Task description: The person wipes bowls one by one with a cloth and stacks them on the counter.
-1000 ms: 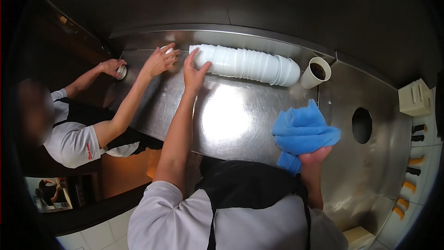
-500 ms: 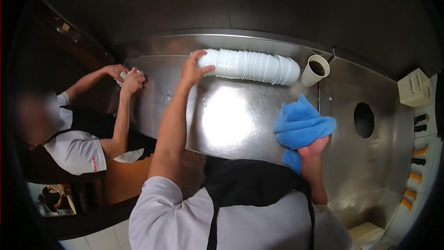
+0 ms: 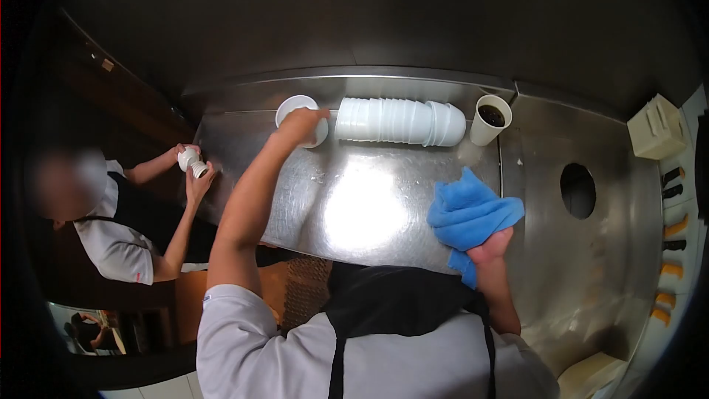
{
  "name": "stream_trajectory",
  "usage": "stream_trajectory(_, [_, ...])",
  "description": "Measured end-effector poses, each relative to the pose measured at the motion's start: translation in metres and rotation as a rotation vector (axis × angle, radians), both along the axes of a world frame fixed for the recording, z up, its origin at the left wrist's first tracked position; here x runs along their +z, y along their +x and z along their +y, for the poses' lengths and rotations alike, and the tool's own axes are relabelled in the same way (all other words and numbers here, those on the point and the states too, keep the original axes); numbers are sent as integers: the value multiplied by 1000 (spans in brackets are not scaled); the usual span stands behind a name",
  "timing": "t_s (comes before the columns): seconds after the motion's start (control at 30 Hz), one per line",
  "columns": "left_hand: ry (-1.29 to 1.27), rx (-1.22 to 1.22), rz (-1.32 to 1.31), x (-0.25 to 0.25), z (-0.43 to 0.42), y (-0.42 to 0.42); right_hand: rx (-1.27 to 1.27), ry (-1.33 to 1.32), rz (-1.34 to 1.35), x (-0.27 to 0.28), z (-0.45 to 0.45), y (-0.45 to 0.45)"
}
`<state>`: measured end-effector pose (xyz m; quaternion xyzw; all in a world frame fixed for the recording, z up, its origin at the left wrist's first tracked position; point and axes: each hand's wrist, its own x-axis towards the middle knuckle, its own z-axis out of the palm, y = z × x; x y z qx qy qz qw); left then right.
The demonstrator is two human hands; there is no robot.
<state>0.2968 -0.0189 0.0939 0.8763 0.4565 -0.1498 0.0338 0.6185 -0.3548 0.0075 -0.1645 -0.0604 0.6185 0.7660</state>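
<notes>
My left hand [image 3: 300, 126] is closed on a white bowl [image 3: 320, 134], tilted with its rim toward the back left; my fingers cover part of it. Just right of it, a long nested stack of white bowls [image 3: 391, 121] lies on its side along the back of the steel counter [image 3: 295, 199]. A bunched blue cloth [image 3: 473, 210] is gripped in my right hand [image 3: 491, 245], low over the counter's right part. The cloth hides most of the fingers.
A paper cup [image 3: 484, 133] of dark liquid stands right of the stack. Farther right are a round hole [image 3: 577, 191] in the steel top, a beige holder [image 3: 657, 127] and several knives. At left, a co-worker [image 3: 122, 244] handles small white items [image 3: 193, 162].
My left hand has pulled a bowl off the left end of the stack and moved it slightly left. The right hand still holds the cloth. The co-worker's hands have turned their white items.
</notes>
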Motion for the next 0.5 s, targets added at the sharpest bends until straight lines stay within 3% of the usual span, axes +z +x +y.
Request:
stream_trajectory(0.13, [231,-128,-105,-32,-11,-12,43,62,16,-4,6,-7])
stream_trajectory(0.27, [237,114,-405,-22,-32,-25,66,102,18,-6,8,-15])
stream_trajectory(0.37, [354,-20,-257,-28,-31,-48,127,173,15,8,12,-24])
stream_trajectory(0.47, [261,50,-423,-33,-33,-54,253,238,8,4,30,-32])
stream_trajectory(0.5, [233,83,-460,-28,-31,-54,252,104,8,5,39,-38])
